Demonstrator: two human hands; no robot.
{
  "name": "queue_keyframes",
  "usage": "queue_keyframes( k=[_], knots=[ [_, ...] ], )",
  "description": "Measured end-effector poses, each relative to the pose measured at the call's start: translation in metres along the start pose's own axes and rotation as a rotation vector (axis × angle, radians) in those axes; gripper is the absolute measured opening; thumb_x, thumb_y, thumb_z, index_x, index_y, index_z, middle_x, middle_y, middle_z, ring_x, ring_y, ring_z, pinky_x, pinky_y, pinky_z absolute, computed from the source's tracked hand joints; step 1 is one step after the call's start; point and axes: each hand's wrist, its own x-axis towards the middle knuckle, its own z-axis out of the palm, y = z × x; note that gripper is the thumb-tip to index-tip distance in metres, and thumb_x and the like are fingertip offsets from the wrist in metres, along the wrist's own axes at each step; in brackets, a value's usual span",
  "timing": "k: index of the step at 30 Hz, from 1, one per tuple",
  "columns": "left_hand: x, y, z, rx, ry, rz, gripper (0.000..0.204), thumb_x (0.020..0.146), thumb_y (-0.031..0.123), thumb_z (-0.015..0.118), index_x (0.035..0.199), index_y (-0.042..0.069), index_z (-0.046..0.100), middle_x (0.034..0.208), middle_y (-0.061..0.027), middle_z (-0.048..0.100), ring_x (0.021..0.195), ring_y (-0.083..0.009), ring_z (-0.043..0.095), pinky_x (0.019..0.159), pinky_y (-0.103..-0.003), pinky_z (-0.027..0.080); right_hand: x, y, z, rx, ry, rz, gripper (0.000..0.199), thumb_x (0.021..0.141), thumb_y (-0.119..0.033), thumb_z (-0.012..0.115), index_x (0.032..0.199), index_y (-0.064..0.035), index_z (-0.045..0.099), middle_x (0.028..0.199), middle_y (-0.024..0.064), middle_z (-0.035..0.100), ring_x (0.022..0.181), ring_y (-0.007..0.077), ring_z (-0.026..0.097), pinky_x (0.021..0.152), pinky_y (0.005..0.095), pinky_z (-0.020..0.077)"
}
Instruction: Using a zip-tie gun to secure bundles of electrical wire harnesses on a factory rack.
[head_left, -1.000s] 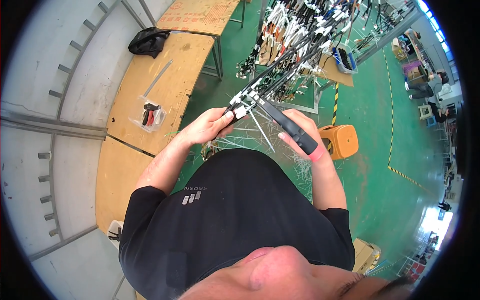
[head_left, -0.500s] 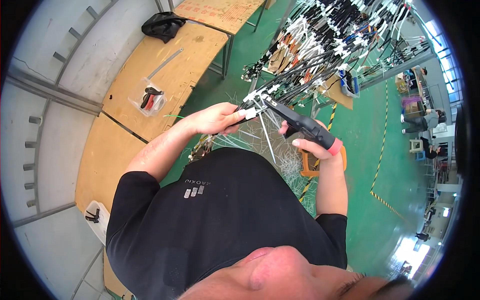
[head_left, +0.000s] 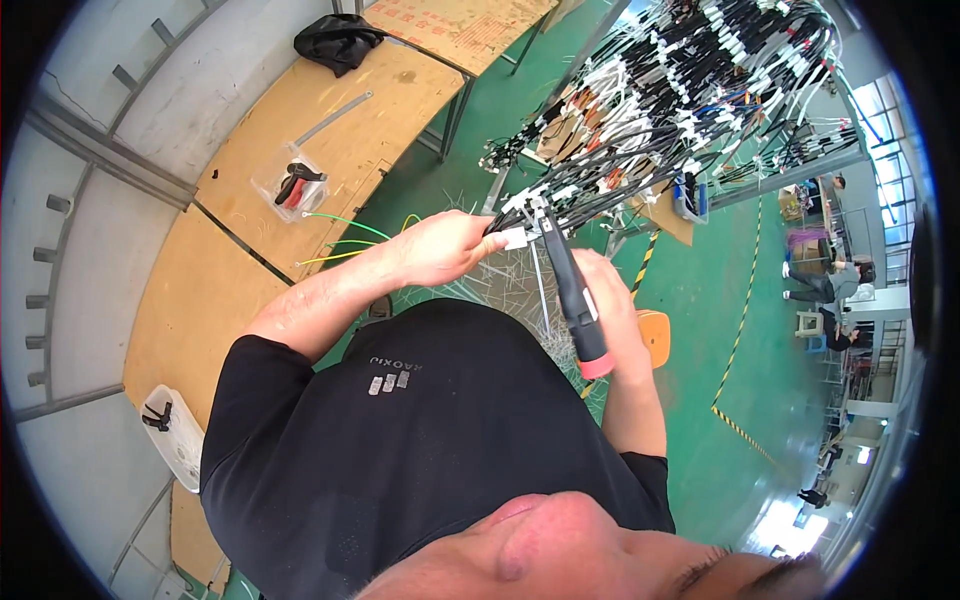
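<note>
My left hand [head_left: 450,245] is closed around a bundle of black cables [head_left: 572,205], its thumb beside a white tag [head_left: 514,238]. In my right hand [head_left: 614,310] is a black cable tie gun [head_left: 574,285] with a red end cap. The gun's nose meets the bundle just right of my left hand, by a white cable tie. A long white tie tail [head_left: 540,280] hangs below the bundle. The gun hides most of my right fingers. Green and yellow wire ends [head_left: 345,222] stick out left of my left wrist.
A large heap of cable harnesses [head_left: 700,90] lies on a rack ahead right. On the wooden table [head_left: 340,170] are a clear tray [head_left: 312,208] with a red-and-black tool and a metal strip [head_left: 335,117]. An orange stool [head_left: 655,338] and scattered tie offcuts are on the floor; people stand far right.
The cable tie gun has swung from slanting right to nearly upright, its red end now lower and nearer my body. My left hand still grips the bundle, and green and yellow wire ends show more.
</note>
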Motion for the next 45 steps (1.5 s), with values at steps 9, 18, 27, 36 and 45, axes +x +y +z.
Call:
queue_keyframes(
  k=[9,18,27,36,45],
  knots=[
    [0.014,-0.027,-0.009,-0.027,0.088,-0.073,0.045,0.113,0.04,0.052,0.103,-0.002,0.063,0.071,-0.0169,0.06,0.064,-0.029,0.058,0.065,-0.047,0.048,0.002,0.012,-0.045,1.632,0.053,0.199,0.061,0.091,-0.019,0.065,0.145,0.0038,0.05,0.13,0.027,0.068,0.124,0.0449,0.066,0.11,0.0642,0.0494],
    [0.008,-0.021,-0.015,-0.231,-0.104,-0.076,0.045,0.115,0.043,0.047,0.116,0.004,0.069,0.068,-0.0048,0.058,0.065,-0.017,0.058,0.066,-0.04,0.05,-0.007,0.013,-0.027,0.362,-0.074,0.252,0.045,0.09,-0.012,0.073,0.133,-0.0013,0.069,0.128,0.0126,0.074,0.119,0.0196,0.069,0.106,0.0363,0.0509],
    [0.001,-0.008,-0.012,-0.112,-0.043,-0.073,0.048,0.113,0.045,0.049,0.111,0.001,0.067,0.074,-0.017,0.065,0.073,-0.0337,0.068,0.071,-0.049,0.053,-0.004,-0.011,-0.004,0.101,-0.018,0.094,0.041,0.089,-0.006,0.069,0.13,-0.0013,0.069,0.118,0.0153,0.073,0.107,0.0301,0.071,0.098,0.0368,0.053],
    [-0.013,0.011,-0.009,0.211,0.045,0.068,0.039,0.112,0.038,0.052,0.103,0.001,0.062,0.078,-0.0229,0.066,0.08,-0.0466,0.067,0.072,-0.056,0.053,-0.001,-0.004,0.013,0.234,0.013,0.068,0.029,0.087,-0.006,0.07,0.115,0.0001,0.069,0.098,0.0105,0.071,0.089,0.0253,0.071,0.085,0.0335,0.055],
    [-0.002,-0.005,-0.019,-0.098,-0.024,-0.033,0.044,0.114,0.041,0.049,0.112,0.0,0.065,0.078,-0.0221,0.066,0.078,-0.0418,0.068,0.074,-0.052,0.052,-0.018,0.026,0.023,-0.066,0.21,-0.088,0.046,0.093,-0.025,0.079,0.127,0.0005,0.063,0.123,0.0185,0.068,0.123,0.0347,0.064,0.118,0.0526,0.0434]
  ],
)
